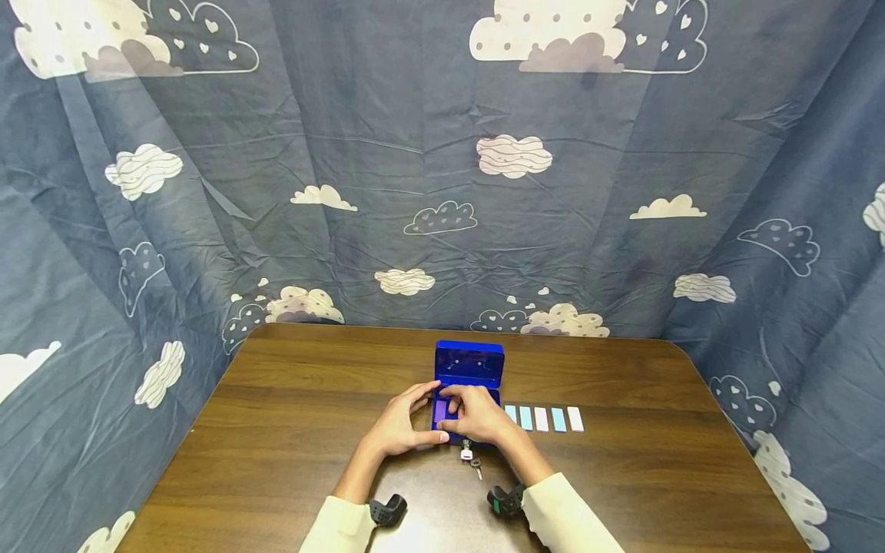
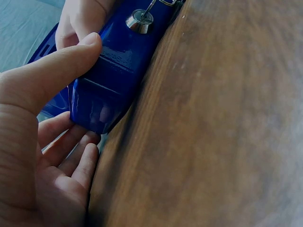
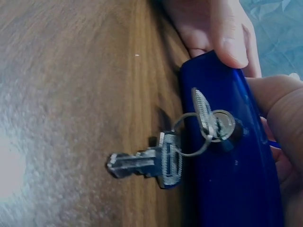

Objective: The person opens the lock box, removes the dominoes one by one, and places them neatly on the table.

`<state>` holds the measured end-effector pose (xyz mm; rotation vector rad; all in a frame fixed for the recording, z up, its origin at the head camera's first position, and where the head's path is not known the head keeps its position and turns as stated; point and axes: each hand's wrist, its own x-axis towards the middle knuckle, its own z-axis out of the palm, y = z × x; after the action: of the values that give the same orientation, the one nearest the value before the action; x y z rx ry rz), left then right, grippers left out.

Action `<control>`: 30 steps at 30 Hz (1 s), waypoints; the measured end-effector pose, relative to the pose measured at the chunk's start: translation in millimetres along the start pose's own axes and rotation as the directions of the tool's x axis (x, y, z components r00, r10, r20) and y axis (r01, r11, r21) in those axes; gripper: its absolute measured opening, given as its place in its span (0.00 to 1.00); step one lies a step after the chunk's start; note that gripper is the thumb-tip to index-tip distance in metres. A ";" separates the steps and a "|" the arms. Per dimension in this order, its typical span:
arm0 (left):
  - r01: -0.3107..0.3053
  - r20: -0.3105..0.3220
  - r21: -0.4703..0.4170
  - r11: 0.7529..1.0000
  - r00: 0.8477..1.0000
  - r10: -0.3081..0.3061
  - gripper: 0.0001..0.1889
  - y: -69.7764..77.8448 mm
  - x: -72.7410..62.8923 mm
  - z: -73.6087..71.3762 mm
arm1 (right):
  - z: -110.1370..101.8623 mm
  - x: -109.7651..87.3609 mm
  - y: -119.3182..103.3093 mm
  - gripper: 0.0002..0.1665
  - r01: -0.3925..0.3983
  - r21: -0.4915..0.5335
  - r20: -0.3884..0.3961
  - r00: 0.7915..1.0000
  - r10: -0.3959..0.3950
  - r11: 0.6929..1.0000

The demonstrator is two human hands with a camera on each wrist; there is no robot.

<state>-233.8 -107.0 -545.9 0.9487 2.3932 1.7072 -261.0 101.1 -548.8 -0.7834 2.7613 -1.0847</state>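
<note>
A small blue metal cash box [image 1: 469, 346] stands on the table with its lid raised at the back. My left hand [image 1: 402, 424] grips the box's left end, its thumb on the front edge and its fingers round the far side. Over the open box, my right hand [image 1: 477, 415] has its fingers curled down inside. Thumb and fingertip pinch the ends of a flat purple block [image 1: 440, 412] along the left inner wall. A key [image 3: 202, 111] sits in the front lock [image 2: 140, 21]; from its ring hangs a second key [image 3: 142, 163]. The right fingertips are hidden in both wrist views.
Right of the box, several flat light blue and white blocks [image 1: 541, 418] lie in a row on the brown wooden table [image 1: 311, 399]. A blue cloud-print curtain [image 1: 387, 169] hangs behind the table and along its sides.
</note>
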 end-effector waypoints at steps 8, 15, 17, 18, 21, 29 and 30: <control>0.000 -0.002 -0.002 1.000 1.000 0.000 0.45 -5.5 1.8 1.9 | 2.7 1.0 -2.7 0.32 -0.035 -0.065 -0.031 0.999 0.034 0.997; 0.022 -0.017 0.013 1.000 1.000 -0.022 0.47 -39.7 3.1 7.0 | 4.5 2.1 -0.2 0.27 -0.020 -0.073 -0.035 0.999 0.017 0.997; 0.024 -0.018 0.018 1.000 1.000 -0.024 0.47 -41.5 3.2 6.3 | 4.7 2.7 0.4 0.26 -0.017 -0.069 -0.033 0.999 0.015 0.997; 0.025 -0.016 0.022 0.999 1.000 -0.024 0.47 -42.1 3.3 5.8 | 4.8 3.0 0.4 0.26 -0.018 -0.067 -0.031 0.999 0.016 0.998; 0.028 -0.014 0.033 0.999 1.000 -0.027 0.47 -42.3 3.3 5.6 | 4.1 2.6 0.6 0.25 -0.019 -0.058 -0.024 1.000 0.018 0.998; 0.073 -0.007 0.073 0.995 0.997 -0.073 0.49 -44.4 3.2 5.1 | 1.7 0.1 -2.2 0.25 -0.013 -0.041 -0.002 1.000 0.013 0.999; 0.075 -0.008 0.072 0.995 0.997 -0.075 0.49 -44.6 3.2 5.0 | 1.2 -0.1 -2.6 0.25 -0.013 -0.040 0.000 1.000 0.013 0.999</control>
<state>-254.5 -110.1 -585.8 0.8519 2.4758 1.6096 -259.5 98.8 -548.0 -0.7693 2.7917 -1.0306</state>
